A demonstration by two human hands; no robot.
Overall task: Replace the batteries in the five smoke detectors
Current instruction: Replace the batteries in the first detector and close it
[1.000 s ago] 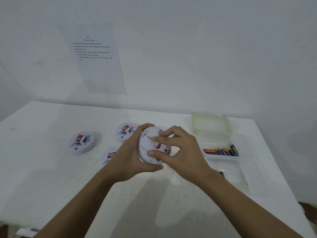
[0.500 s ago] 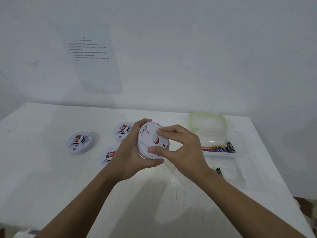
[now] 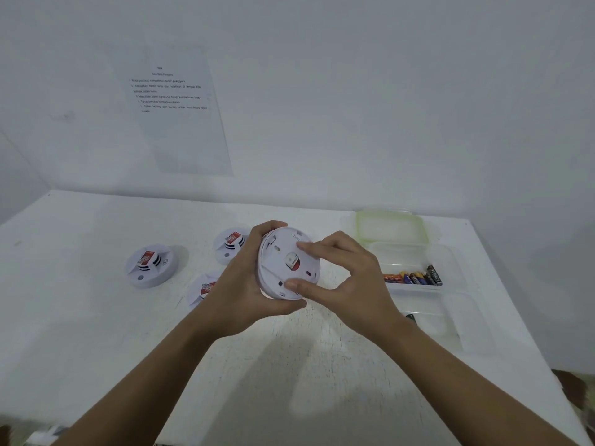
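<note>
**A:** From the head camera, what do your hands hold?

**B:** My left hand grips the smoke detector by its rim, with the thumb below and the fingers curled over the top edge. The detector is lifted above the table and tilted, with its back side toward me.

**A:** And the other hand?

**B:** My right hand pinches the same detector. The thumb presses the lower edge, and the curled fingers lie on the back, near a red part in the middle.

**A:** What is around the held detector?

**B:** To the left of it, three other detectors lie on the table. The nearest one is partly hidden behind my left hand. To the right of it stands a clear box with batteries in a row. A green lid is to the right of it too, by the wall. Above it and to the left, a sheet of paper is on the wall, but the print is too small for me to read.
</note>
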